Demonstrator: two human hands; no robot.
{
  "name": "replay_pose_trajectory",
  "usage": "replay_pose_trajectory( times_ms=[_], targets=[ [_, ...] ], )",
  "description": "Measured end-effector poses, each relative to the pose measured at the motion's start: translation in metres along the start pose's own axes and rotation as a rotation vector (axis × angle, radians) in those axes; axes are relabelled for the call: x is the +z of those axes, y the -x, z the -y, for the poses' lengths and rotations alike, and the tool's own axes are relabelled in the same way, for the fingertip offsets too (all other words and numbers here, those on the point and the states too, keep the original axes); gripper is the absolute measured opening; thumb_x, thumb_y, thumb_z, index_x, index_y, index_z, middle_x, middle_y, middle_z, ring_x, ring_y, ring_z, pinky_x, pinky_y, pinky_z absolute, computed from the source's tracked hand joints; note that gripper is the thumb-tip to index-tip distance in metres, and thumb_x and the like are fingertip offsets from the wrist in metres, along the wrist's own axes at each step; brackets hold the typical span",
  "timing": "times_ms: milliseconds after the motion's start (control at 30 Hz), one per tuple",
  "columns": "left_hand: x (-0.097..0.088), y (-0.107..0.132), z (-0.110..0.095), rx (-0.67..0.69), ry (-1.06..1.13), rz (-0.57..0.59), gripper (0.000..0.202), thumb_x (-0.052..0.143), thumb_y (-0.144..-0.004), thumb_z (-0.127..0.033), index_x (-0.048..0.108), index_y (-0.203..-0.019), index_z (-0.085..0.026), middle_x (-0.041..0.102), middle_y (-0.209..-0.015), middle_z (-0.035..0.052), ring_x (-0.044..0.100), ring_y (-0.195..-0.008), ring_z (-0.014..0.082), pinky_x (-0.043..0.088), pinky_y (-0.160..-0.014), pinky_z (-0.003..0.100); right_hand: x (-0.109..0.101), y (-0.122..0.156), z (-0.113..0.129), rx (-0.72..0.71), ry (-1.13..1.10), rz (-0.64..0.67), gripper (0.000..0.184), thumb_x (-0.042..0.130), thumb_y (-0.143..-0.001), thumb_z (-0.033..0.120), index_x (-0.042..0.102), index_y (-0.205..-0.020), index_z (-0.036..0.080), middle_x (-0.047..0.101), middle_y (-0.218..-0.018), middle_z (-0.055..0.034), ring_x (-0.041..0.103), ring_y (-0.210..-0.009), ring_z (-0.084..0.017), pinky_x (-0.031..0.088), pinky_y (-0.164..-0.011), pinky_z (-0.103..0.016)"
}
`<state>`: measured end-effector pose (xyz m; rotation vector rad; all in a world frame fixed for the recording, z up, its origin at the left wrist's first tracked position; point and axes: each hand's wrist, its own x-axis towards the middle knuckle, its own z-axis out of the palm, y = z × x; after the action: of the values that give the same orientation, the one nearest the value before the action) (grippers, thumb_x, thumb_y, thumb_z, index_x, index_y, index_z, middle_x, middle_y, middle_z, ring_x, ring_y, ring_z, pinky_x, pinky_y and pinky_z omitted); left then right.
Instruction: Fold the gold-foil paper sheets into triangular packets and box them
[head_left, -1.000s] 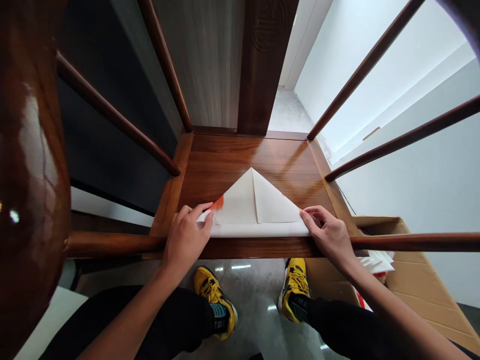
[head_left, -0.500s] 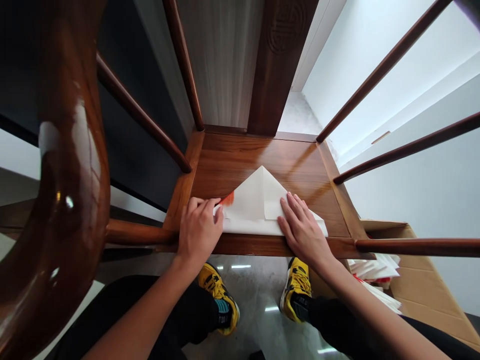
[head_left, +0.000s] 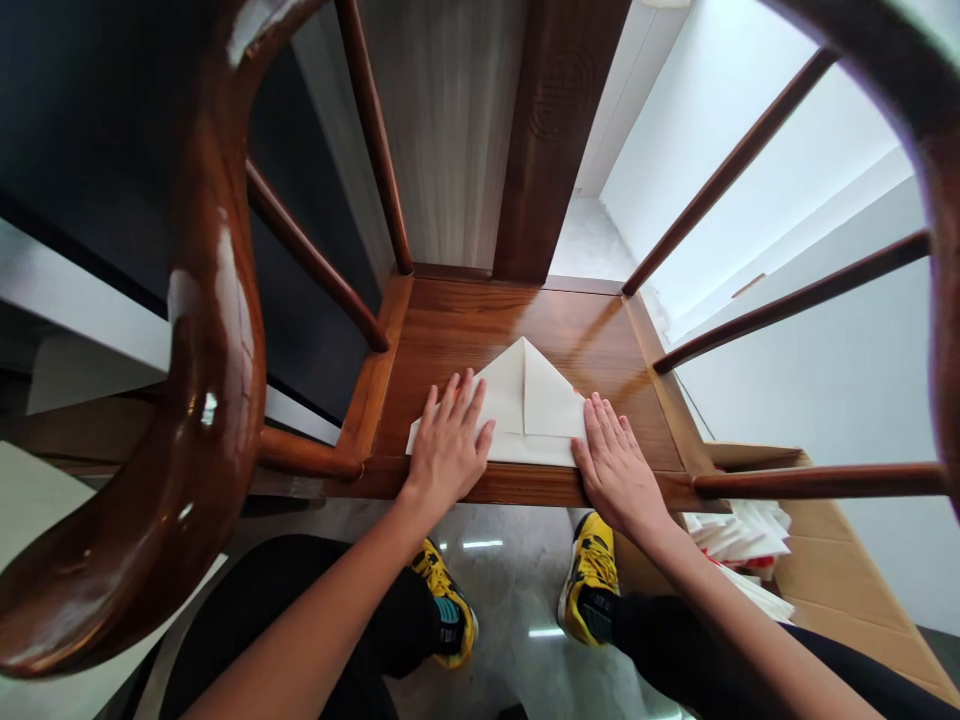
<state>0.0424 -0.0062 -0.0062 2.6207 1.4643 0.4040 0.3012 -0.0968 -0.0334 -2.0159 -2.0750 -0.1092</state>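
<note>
A folded sheet of white paper lies near the front edge of the wooden chair seat, its pointed top facing the backrest. Two flaps meet along a centre line above a straight band at the bottom, and small traces of red show at its sloping sides. My left hand rests flat on the left part of the paper with fingers stretched out. Flat on the right part lies my right hand, fingers extended. Both hands cover portions of the paper beneath them.
Curved glossy armrests, one at the left, and round spindles surround the seat. On the floor at the right stands a cardboard box holding several folded white papers with red parts. Yellow shoes are below.
My left hand has moved from pinching the paper's left edge to lying flat on it, farther right. The left flap now lies down to the centre line. My right hand stays on the right part.
</note>
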Motion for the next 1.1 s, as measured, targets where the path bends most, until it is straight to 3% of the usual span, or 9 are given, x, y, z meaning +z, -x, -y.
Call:
replay_pose_trajectory(
  times_ms=[100, 233, 367, 500, 600, 700, 900, 1000, 1100],
  targets=[
    [-0.001, 0.002, 0.004, -0.06, -0.009, -0.017, 0.063, 0.032, -0.11, -0.033, 0.025, -0.168, -0.011, 0.022, -0.175, 0.0154, 0.022, -0.163, 0.0301, 0.012, -0.134, 0.058, -0.004, 0.012, -0.01, 0.034, 0.038, -0.01, 0.068, 0.03, -0.111, 0.033, 0.005, -0.17, 0.01, 0.031, -0.171, -0.0231, 0.028, -0.161, -0.033, 0.029, -0.129, -0.061],
    [0.005, -0.017, -0.019, -0.071, 0.023, -0.078, 0.066, 0.034, -0.108, -0.031, 0.022, -0.167, -0.002, 0.02, -0.174, 0.0225, 0.018, -0.164, 0.0335, 0.01, -0.133, 0.061, -0.003, 0.01, -0.007, 0.093, 0.044, -0.049, 0.069, 0.032, -0.11, 0.035, 0.012, -0.168, 0.002, 0.031, -0.169, -0.0283, 0.027, -0.16, -0.036, 0.027, -0.129, -0.062],
    [0.005, -0.052, -0.051, 0.151, 0.095, -0.048, 0.062, 0.034, -0.11, -0.033, 0.028, -0.167, -0.011, 0.016, -0.177, 0.0122, 0.011, -0.165, 0.03, 0.009, -0.135, 0.057, -0.003, 0.007, -0.005, 0.082, 0.021, -0.022, 0.067, 0.029, -0.11, 0.029, 0.013, -0.168, 0.001, 0.025, -0.172, -0.027, 0.02, -0.163, -0.033, 0.024, -0.131, -0.06],
    [0.001, -0.084, -0.067, 0.229, 0.157, 0.042, 0.054, 0.026, -0.112, -0.035, 0.047, -0.159, -0.019, 0.03, -0.174, 0.0084, 0.019, -0.164, 0.029, 0.011, -0.134, 0.058, -0.009, 0.012, -0.013, 0.068, 0.029, 0.04, 0.065, 0.028, -0.109, 0.027, 0.019, -0.165, -0.003, 0.021, -0.173, -0.0266, 0.015, -0.164, -0.031, 0.023, -0.133, -0.056],
    [0.006, -0.099, -0.061, 0.178, 0.122, 0.157, 0.055, 0.029, -0.111, -0.039, 0.05, -0.158, -0.02, 0.038, -0.171, 0.0104, 0.023, -0.163, 0.0316, 0.014, -0.133, 0.06, -0.016, 0.008, -0.014, 0.05, 0.032, 0.063, 0.063, 0.03, -0.107, 0.026, 0.028, -0.162, -0.005, 0.026, -0.171, -0.0267, 0.018, -0.163, -0.031, 0.021, -0.133, -0.056],
    [0.017, -0.103, -0.053, 0.148, 0.049, 0.219, 0.058, 0.035, -0.109, -0.04, 0.038, -0.165, -0.022, 0.025, -0.175, 0.0096, 0.019, -0.164, 0.0339, 0.011, -0.132, 0.064, -0.02, -0.01, -0.006, 0.054, 0.01, 0.026, 0.062, 0.028, -0.109, 0.031, 0.037, -0.158, -0.007, 0.031, -0.169, -0.0278, 0.019, -0.163, -0.031, 0.018, -0.134, -0.055],
    [0.033, -0.097, -0.042, 0.174, -0.016, 0.087, 0.059, 0.027, -0.111, -0.043, 0.032, -0.167, -0.026, 0.022, -0.177, 0.0035, 0.018, -0.165, 0.0274, 0.009, -0.134, 0.058, -0.007, -0.039, 0.006, -0.068, -0.058, 0.104, 0.072, 0.029, -0.111, 0.047, 0.026, -0.165, -0.001, 0.019, -0.175, -0.0197, 0.014, -0.164, -0.026, 0.017, -0.136, -0.046],
    [0.03, -0.1, -0.014, 0.123, -0.016, 0.054, 0.059, 0.024, -0.111, -0.041, 0.032, -0.167, -0.025, 0.025, -0.176, 0.002, 0.021, -0.164, 0.0255, 0.011, -0.135, 0.054, -0.004, -0.034, 0.0, -0.014, -0.047, 0.118, 0.071, 0.027, -0.111, 0.045, 0.024, -0.166, 0.0, 0.019, -0.175, -0.0178, 0.015, -0.164, -0.025, 0.015, -0.136, -0.046],
    [0.017, -0.102, 0.014, -0.015, 0.007, 0.028, 0.06, 0.022, -0.11, -0.038, 0.034, -0.166, -0.02, 0.026, -0.175, 0.0058, 0.02, -0.164, 0.0285, 0.012, -0.134, 0.058, -0.005, -0.028, -0.007, 0.009, -0.039, 0.12, 0.069, 0.025, -0.111, 0.042, 0.024, -0.166, 0.0, 0.019, -0.175, -0.0166, 0.016, -0.164, -0.025, 0.014, -0.136, -0.046]
  ],
)
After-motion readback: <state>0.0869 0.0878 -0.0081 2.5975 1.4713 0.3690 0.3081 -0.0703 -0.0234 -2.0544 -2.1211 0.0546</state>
